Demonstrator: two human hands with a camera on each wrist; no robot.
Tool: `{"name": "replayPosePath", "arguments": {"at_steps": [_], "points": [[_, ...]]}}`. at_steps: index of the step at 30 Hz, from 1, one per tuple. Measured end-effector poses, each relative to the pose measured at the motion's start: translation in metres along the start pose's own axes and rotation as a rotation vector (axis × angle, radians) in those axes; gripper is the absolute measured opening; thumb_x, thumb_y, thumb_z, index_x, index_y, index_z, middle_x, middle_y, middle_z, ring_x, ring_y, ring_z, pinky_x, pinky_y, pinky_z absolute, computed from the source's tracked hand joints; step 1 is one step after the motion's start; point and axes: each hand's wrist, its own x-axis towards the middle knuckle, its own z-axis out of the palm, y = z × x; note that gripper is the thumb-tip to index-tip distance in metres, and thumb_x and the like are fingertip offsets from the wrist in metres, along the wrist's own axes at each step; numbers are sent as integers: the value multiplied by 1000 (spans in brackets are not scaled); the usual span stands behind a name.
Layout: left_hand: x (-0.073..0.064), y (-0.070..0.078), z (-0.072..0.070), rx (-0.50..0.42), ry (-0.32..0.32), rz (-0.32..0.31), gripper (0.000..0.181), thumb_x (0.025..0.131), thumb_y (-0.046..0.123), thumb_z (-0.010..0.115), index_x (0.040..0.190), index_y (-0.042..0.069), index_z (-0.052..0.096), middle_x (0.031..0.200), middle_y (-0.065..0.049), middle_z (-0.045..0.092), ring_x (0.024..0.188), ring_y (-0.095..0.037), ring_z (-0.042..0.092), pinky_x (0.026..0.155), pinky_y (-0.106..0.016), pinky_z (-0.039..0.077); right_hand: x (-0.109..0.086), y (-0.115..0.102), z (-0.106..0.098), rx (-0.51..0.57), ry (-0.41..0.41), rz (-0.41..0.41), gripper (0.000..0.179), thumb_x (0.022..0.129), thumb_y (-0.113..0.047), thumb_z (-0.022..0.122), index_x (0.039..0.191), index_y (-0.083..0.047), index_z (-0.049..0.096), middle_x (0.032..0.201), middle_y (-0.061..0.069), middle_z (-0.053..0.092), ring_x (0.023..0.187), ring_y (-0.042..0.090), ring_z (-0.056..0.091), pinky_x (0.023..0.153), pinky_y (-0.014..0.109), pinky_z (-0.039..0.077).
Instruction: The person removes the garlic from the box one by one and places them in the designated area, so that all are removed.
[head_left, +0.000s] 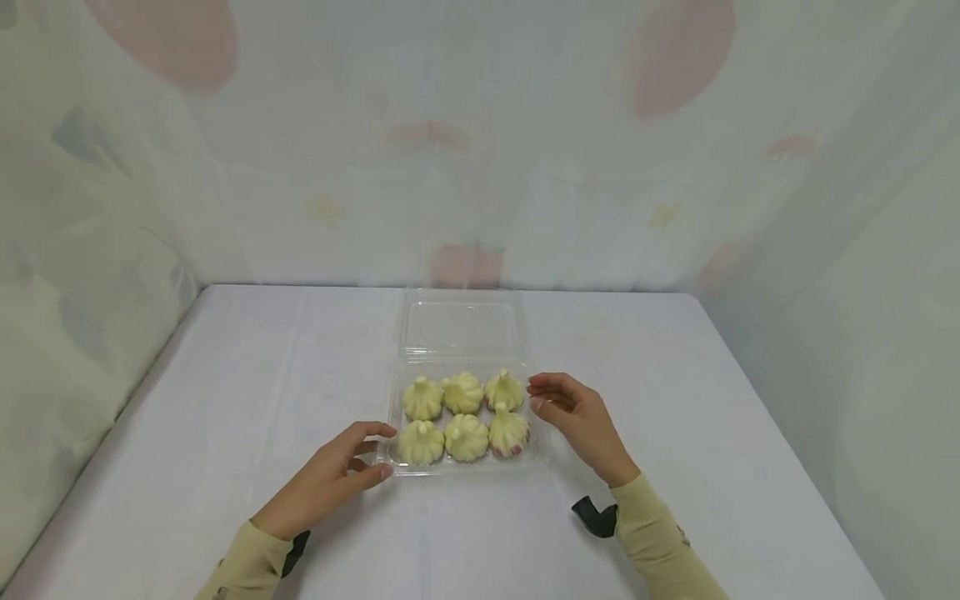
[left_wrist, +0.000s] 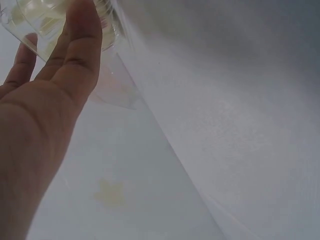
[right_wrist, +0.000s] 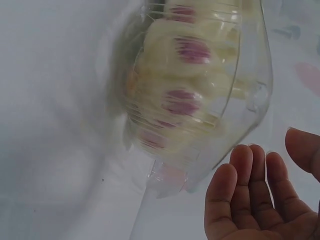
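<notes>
A clear plastic clamshell box point(head_left: 468, 470) lies on the white table, its transparent lid point(head_left: 463, 325) folded back towards the far edge. Several pale garlic bulbs point(head_left: 467, 437) fill it in two rows, a few with purple streaks. At the box's left edge is my left hand point(head_left: 337, 468), thumb and fingers spread apart; in the left wrist view its fingers point(left_wrist: 75, 65) overlap the rim, and I cannot tell whether they touch it. My right hand point(head_left: 581, 421) is beside the right edge, loosely bent and holding nothing. The right wrist view shows its fingers point(right_wrist: 240, 195) near the box wall.
White cloth covers the table point(head_left: 322, 350). Behind it hangs a pale curtain point(head_left: 562, 208) with faint pink shapes, and further curtains stand along the left and right sides. A black strap piece point(head_left: 595, 518) sticks out at the right cuff.
</notes>
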Motion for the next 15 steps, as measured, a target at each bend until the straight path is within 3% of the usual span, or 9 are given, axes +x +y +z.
{"name": "replayPosePath", "arguments": {"at_steps": [4, 10, 15], "points": [[0, 1, 0, 0, 2, -7, 50, 99, 33, 69, 142, 15, 50, 145, -12, 50, 116, -31, 60, 82, -36, 55, 0, 1, 5, -54, -13, -26, 34, 97, -15, 71, 128, -4, 64, 120, 13, 67, 107, 20, 64, 92, 32, 52], [0, 2, 0, -3, -3, -10, 50, 100, 32, 68, 143, 15, 49, 147, -12, 49, 120, -35, 58, 84, -38, 54, -1, 0, 15, -188, -33, -79, 38, 96, -21, 74, 130, -8, 64, 119, 3, 68, 107, 16, 63, 92, 46, 51], [1, 0, 1, 1, -6, -8, 53, 100, 33, 68, 145, 14, 47, 148, -13, 47, 125, -39, 54, 87, -41, 54, -2, 1, 21, -294, -100, -137, 39, 97, -27, 72, 131, -11, 63, 123, -2, 65, 111, 18, 60, 92, 53, 49]]}}
